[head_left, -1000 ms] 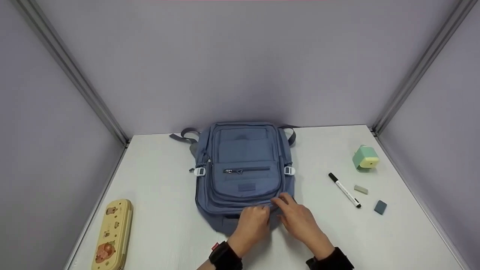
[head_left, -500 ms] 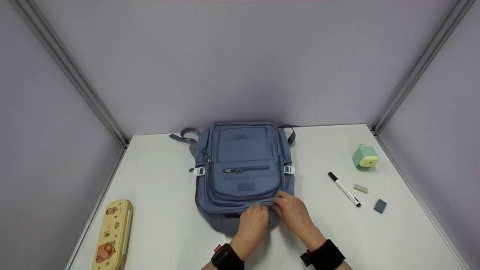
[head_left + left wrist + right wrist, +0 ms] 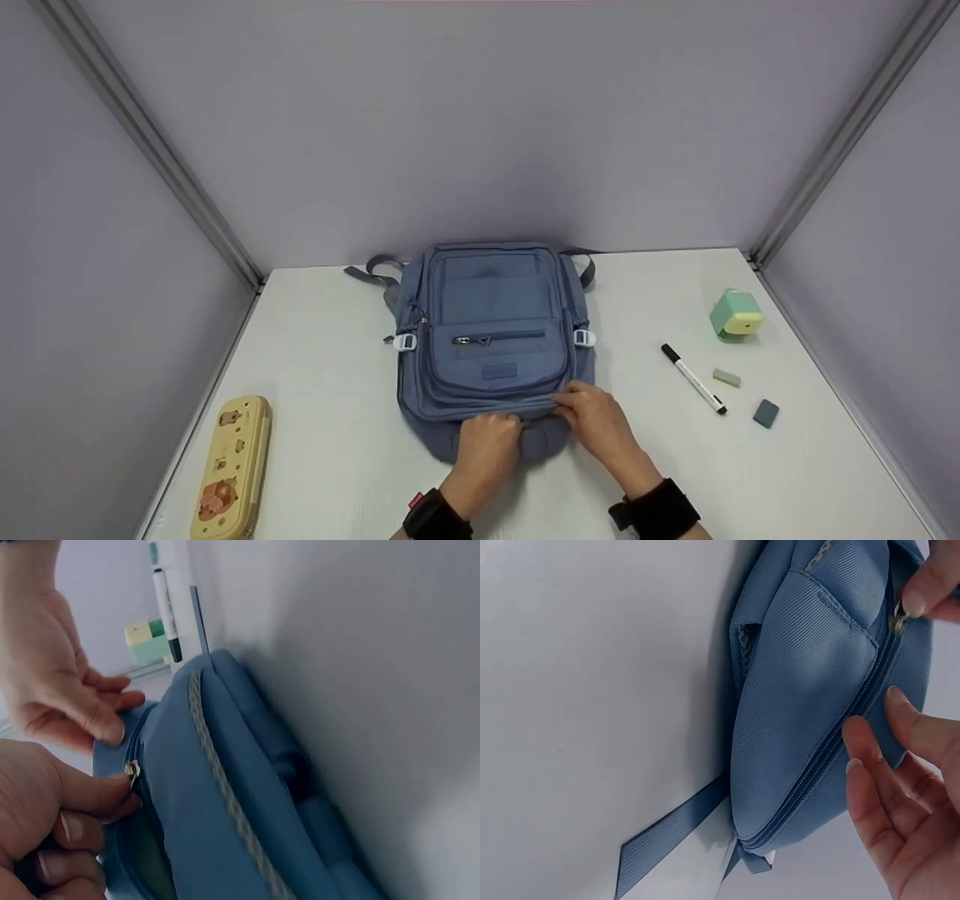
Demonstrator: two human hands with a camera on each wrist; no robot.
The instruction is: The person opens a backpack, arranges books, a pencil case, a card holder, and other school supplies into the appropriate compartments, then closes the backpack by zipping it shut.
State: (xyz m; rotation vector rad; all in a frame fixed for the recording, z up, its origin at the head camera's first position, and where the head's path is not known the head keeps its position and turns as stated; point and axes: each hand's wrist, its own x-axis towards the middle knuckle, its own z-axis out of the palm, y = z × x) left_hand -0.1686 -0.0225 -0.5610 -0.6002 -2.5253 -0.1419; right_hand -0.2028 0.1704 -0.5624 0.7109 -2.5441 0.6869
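Observation:
A blue backpack [image 3: 495,300] lies with its base toward me. At its lower edge my left hand [image 3: 487,450] pinches a metal zipper pull [image 3: 133,769] between thumb and forefinger, other fingers curled. A dark gap in the bag [image 3: 146,851] shows on the left side of the slider, while the teeth of the zipper [image 3: 821,761] run joined on the right side. My right hand [image 3: 596,420] holds the fabric edge beside this zipper, thumb and fingertips [image 3: 859,731] on the cloth, a short way right of the left hand.
A yellow pencil case [image 3: 232,465] lies at the left. On the right are a black-capped white marker [image 3: 694,379], a small greenish block [image 3: 726,377], a dark blue-grey block [image 3: 766,413] and a green-and-yellow pencil sharpener [image 3: 737,313]. Grey walls [image 3: 487,120] enclose the white table [image 3: 322,360].
My left hand has moved left along the bag's lower edge, drawing the zipper pull with it. The right hand has closed in on the edge and stays there.

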